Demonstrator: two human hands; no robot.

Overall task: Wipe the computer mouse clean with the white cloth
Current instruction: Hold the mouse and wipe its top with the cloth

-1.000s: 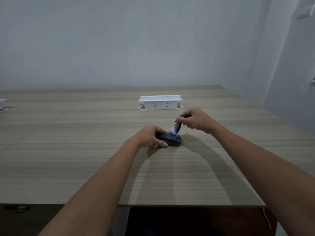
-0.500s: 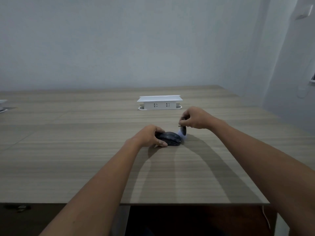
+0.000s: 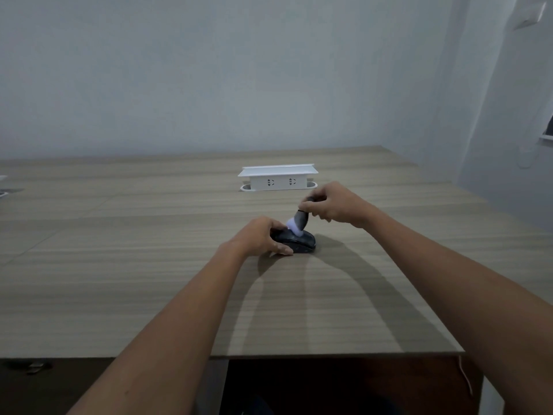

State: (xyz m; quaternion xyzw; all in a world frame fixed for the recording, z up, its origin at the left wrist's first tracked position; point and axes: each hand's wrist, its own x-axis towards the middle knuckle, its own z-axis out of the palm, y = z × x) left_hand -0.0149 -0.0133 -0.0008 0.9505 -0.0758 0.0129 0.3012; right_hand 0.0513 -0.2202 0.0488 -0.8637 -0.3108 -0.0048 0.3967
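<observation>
A: While the left hand (image 3: 259, 236) clamps the dark computer mouse (image 3: 296, 241) mid-table (image 3: 119, 265), its far side stays hidden.
B: Right hand (image 3: 335, 205) pinches a brush-like tool (image 3: 300, 220), white tip on the mouse; handle mostly concealed. Cloth or bristles, cannot tell.

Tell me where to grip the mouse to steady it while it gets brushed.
Grip the mouse low on its two long sides at its left end, coming from the left, as the left hand does. Its domed top stays clear for the brush in the right hand.
</observation>
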